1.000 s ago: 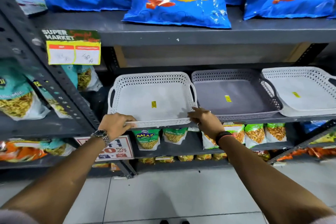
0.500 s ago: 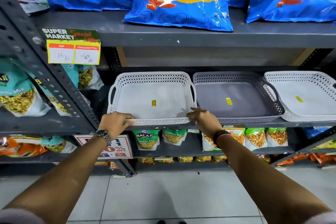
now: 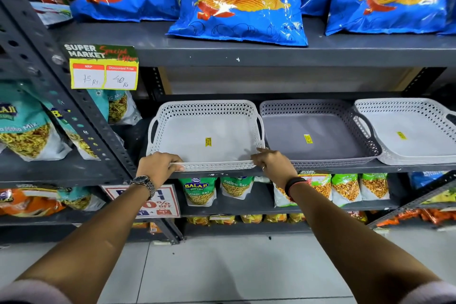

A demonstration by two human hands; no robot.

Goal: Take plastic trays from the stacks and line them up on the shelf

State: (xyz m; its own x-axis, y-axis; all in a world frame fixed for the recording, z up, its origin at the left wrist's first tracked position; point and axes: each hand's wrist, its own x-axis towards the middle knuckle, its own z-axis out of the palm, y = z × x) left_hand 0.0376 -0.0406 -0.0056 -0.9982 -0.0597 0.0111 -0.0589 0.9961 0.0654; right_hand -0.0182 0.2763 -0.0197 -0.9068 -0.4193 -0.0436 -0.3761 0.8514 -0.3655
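Pinching the white tray's (image 3: 204, 131) front rim, both hands' fingers (image 3: 176, 166) could shove it into the grey tray (image 3: 318, 136) just right.

Shop aisle, supermarket type. Grey slotted-steel shelving (image 3: 246, 57) in tiers. Top tier: large blue crisp bags (image 3: 241, 0). A shelf-edge tag (image 3: 103, 66) printed "SUPER MARKET Special Offer" carries handwritten MRP and discounted prices in rupees. Lower tiers hold small hanging namkeen packets (image 3: 199, 190). A percent-off sign (image 3: 153, 201) hangs on the upright. Pale tiled floor (image 3: 222, 266).
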